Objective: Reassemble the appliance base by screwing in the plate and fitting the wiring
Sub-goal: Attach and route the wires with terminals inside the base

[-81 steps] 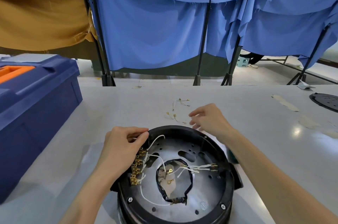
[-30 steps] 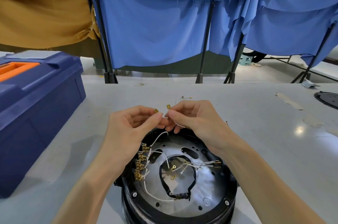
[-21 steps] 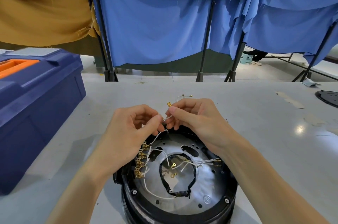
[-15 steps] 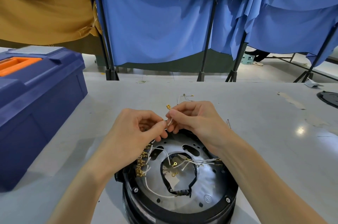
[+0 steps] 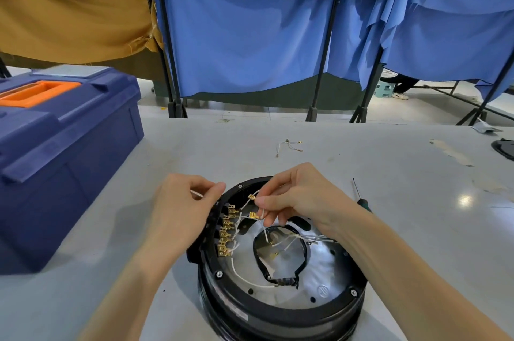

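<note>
The round black appliance base point(image 5: 278, 310) stands upside down on the table in front of me. A silver metal plate point(image 5: 319, 274) lies inside it, with white wires and a row of brass terminals point(image 5: 225, 232) along its left rim. My left hand point(image 5: 183, 207) is at the base's upper left rim and pinches a thin white wire point(image 5: 196, 194) between thumb and fingers. Over the base's far side, my right hand point(image 5: 297, 196) pinches another white wire with brass connectors point(image 5: 252, 215) at its ends.
A dark blue toolbox point(image 5: 64, 157) with an orange handle stands at the left. Loose white wires point(image 5: 288, 145) lie on the grey table beyond the base. A screwdriver point(image 5: 358, 194) lies right of my right hand. A black round part point(image 5: 504, 147) sits at the far right edge.
My hands were pinching the wire together above the base's far rim; they have since drawn apart and dropped lower, the left toward the left rim, the right over the terminals.
</note>
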